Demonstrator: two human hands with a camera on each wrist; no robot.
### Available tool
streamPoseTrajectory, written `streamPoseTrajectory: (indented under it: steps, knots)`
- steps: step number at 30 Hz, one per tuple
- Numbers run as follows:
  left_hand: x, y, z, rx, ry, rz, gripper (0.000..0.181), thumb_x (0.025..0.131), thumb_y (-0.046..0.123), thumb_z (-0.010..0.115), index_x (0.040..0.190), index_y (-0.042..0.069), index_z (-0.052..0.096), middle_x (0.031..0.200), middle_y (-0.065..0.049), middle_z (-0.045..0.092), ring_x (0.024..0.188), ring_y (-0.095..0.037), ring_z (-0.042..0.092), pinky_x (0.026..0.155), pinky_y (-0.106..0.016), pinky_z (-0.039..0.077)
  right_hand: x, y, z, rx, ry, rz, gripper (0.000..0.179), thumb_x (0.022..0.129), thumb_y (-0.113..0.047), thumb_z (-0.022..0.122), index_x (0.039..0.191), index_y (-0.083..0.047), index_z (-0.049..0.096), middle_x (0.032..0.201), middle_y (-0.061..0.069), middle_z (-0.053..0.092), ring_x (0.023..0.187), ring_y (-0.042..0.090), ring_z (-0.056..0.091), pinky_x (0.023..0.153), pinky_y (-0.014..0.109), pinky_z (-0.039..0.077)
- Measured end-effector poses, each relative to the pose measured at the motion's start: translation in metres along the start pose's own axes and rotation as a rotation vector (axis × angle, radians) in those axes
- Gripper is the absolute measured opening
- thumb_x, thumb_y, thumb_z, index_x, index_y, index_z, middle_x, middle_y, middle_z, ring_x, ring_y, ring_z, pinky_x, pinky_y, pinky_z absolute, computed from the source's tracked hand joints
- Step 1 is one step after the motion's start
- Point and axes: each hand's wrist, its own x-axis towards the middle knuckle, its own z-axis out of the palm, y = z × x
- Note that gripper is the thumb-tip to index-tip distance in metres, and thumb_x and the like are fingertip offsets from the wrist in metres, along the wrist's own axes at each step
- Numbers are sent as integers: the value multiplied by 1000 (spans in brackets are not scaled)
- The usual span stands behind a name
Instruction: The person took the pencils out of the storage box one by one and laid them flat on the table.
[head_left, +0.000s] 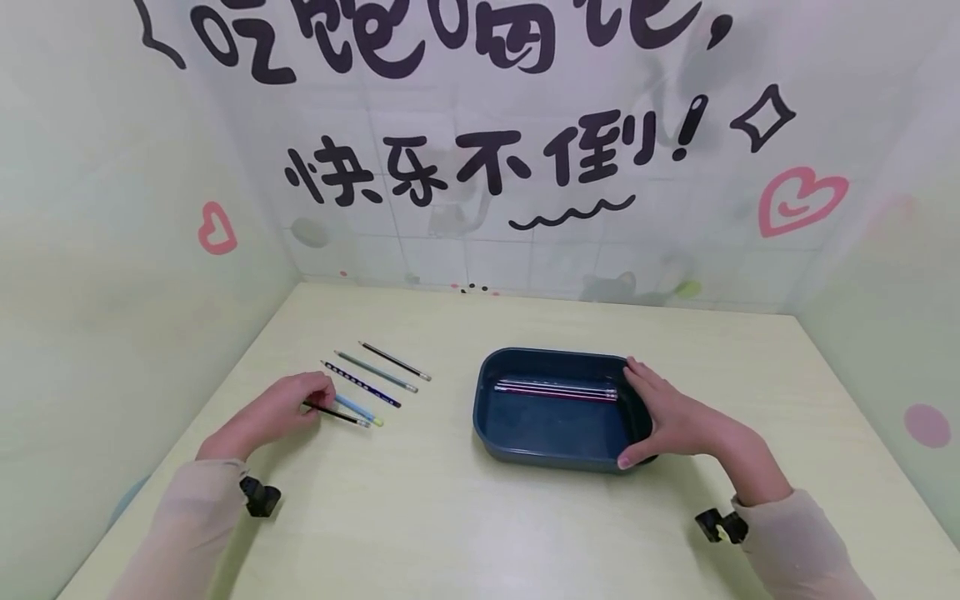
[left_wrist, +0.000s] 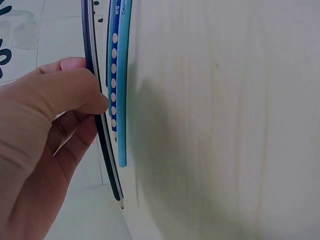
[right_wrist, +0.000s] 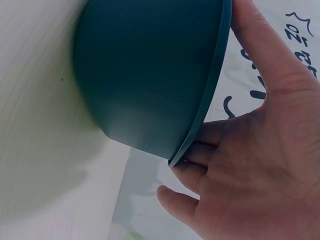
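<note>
My left hand [head_left: 288, 404] pinches a black pencil [head_left: 341, 414] between thumb and fingers at the left of the table. Right beside it lies a light blue pencil [head_left: 358, 407], also seen as a blue shaft in the left wrist view. Beyond that is a dark blue pencil with white dots [head_left: 363, 387]. My right hand [head_left: 678, 417] grips the right end of a dark blue rectangular box [head_left: 551, 433], thumb at the front rim and fingers at the back. Inside, several dark red striped pencils [head_left: 555, 390] lie side by side along the back.
Farther back on the left lie a grey-green pencil [head_left: 375, 371] and another dark pencil [head_left: 395, 361], both slanted. A pale wooden table [head_left: 450, 533] carries everything. White printed sheets [head_left: 450, 258] stand as walls at the back and both sides.
</note>
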Motion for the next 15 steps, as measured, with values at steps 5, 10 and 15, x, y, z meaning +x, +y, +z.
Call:
streamPoseTrajectory:
  steps: [5, 10, 15]
  knots:
    - [1, -3, 4, 10, -18, -1, 35, 74, -15, 62, 83, 19, 57, 83, 9, 55, 79, -8, 48, 71, -26, 45, 0, 0, 0, -9, 4, -3, 131, 67, -51, 87, 155, 9, 10, 164, 29, 2, 150, 52, 5, 114, 69, 20]
    - [1, -8, 4, 30, -60, -20, 35, 73, -16, 61, 82, 17, 55, 81, 7, 52, 79, -12, 46, 69, -27, 41, 0, 0, 0, -15, 1, -8, 131, 68, -52, 87, 155, 9, 10, 164, 29, 2, 149, 53, 5, 114, 70, 20]
    - [2, -9, 4, 85, -91, -40, 37, 73, -17, 58, 80, 18, 49, 79, 6, 47, 79, -13, 44, 69, -26, 37, 0, 1, 0, -23, 3, -9, 131, 67, -52, 86, 155, 9, 10, 164, 29, 2, 149, 53, 5, 114, 69, 20]
